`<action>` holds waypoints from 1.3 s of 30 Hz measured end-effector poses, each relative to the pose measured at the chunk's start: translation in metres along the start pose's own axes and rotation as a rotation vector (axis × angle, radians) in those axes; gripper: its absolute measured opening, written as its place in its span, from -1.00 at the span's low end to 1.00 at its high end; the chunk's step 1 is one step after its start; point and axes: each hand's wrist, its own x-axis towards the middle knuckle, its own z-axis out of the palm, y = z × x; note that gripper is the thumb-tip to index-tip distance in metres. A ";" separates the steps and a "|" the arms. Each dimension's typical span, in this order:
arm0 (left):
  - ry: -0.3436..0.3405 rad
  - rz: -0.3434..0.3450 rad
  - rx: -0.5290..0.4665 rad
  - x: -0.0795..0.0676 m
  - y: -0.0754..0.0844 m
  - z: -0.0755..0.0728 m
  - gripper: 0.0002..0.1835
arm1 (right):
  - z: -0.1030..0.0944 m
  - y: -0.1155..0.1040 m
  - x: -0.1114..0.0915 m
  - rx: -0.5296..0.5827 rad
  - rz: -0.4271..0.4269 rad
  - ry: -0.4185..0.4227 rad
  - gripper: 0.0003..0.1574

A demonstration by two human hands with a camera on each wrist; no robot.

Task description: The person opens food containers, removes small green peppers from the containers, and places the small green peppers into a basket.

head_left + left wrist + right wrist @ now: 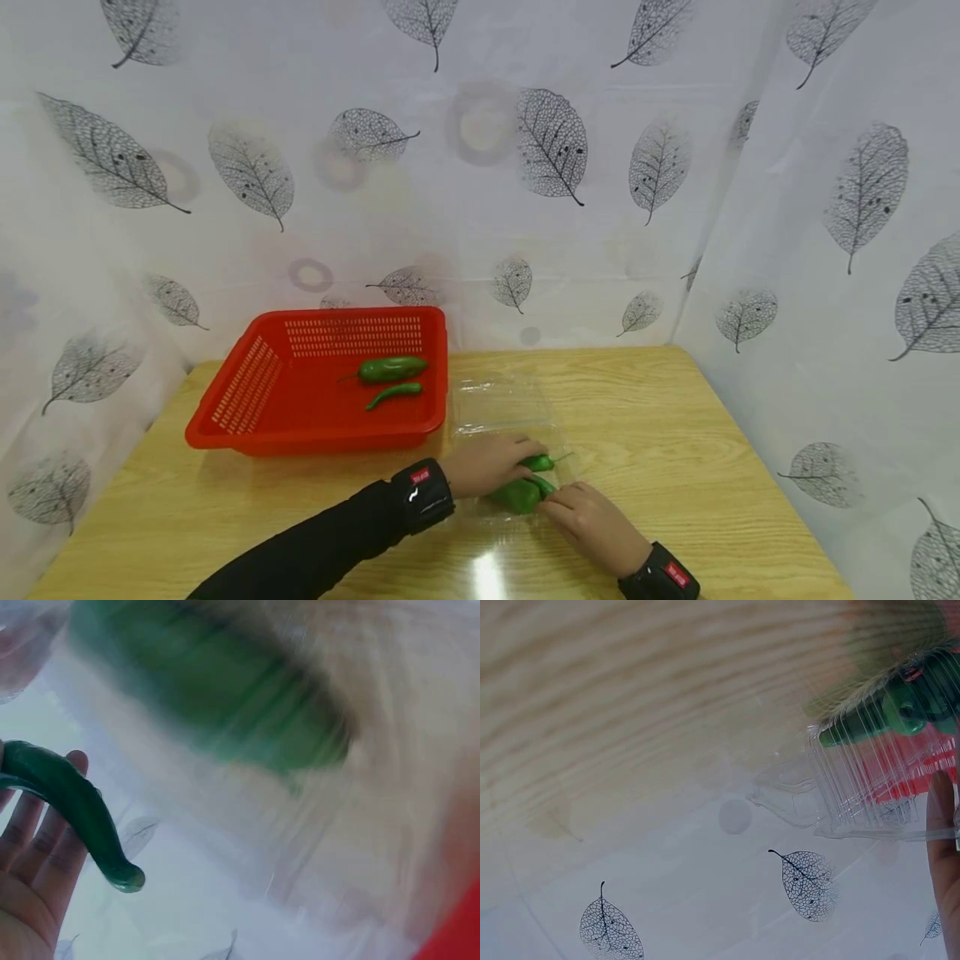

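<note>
A clear plastic box stands on the table with its see-through lid laid open toward the back. Inside it are a large green pepper and another green pepper with a thin stem. My left hand reaches over the box from the left and holds a curved green chili pepper along its fingers. At the box's near right side, my right hand grips the edge; one finger lies along the outside wall in the right wrist view, its thumb hidden.
A red plastic basket stands left of the box, its side close to the lid. It holds a large green pepper and a small green chili. A leaf-printed white curtain hangs behind the wooden table.
</note>
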 end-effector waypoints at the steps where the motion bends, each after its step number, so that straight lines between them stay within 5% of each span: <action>1: -0.003 -0.001 0.010 -0.003 0.001 -0.006 -0.63 | 0.000 0.000 0.000 0.000 0.000 -0.002 -0.60; 7: 0.029 -0.009 0.038 -0.020 -0.004 -0.052 -0.66 | 0.000 -0.001 0.001 -0.001 0.009 -0.009 -0.62; 12: 0.079 -0.089 0.066 -0.035 -0.021 -0.091 -0.67 | 0.001 -0.001 0.001 0.021 0.015 -0.015 -0.63; 18: 0.173 -0.240 0.057 -0.046 -0.063 -0.132 -0.66 | 0.003 0.001 0.001 0.027 0.009 -0.002 -0.64; 22: 0.184 -0.371 0.062 -0.053 -0.100 -0.146 -0.62 | 0.003 0.002 0.001 0.026 -0.005 0.007 -0.64; 27: 0.132 -0.487 0.064 -0.058 -0.140 -0.143 -0.63 | 0.003 0.003 0.000 0.018 -0.007 0.007 -0.64; 35: -0.024 -0.470 0.123 -0.058 -0.190 -0.105 -0.69 | 0.003 0.002 0.001 0.027 0.004 -0.006 -0.65; 39: -0.064 -0.458 0.124 -0.056 -0.201 -0.089 -0.73 | 0.002 0.001 0.000 0.022 0.016 -0.016 -0.65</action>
